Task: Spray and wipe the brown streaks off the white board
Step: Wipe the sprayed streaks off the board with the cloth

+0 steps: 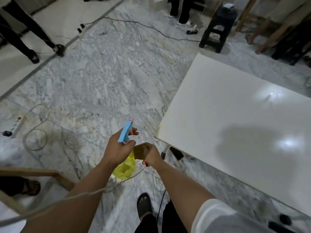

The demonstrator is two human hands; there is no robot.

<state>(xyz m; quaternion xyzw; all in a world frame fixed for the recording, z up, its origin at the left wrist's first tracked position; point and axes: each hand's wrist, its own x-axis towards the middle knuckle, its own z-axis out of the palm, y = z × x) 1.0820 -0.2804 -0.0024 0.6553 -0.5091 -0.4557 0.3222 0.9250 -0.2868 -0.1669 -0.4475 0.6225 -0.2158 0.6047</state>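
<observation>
Both hands meet on one spray bottle (pixel 125 167) held out over the marble floor (pixel 101 78). Left hand (pixel 117 148) has its grip curled round the neck just under the blue plastic trigger head (pixel 125 133), with the forefinger stretched forward beside the pink trigger. Right hand (pixel 148 154) has its grip closed on the upper part of the translucent yellow body, fingers curled in against it. Glossy and rectangular, the white board (pixel 235 115) lies flat to the right of the hands and apart from them, showing two bright light reflections and a soft grey shadow; no streaks can be made out on it from here. Thin grey-white cables (pixel 35 140) loop across the veined floor, and a black plastic stool (pixel 217 29) stands beyond the board's far corner.
</observation>
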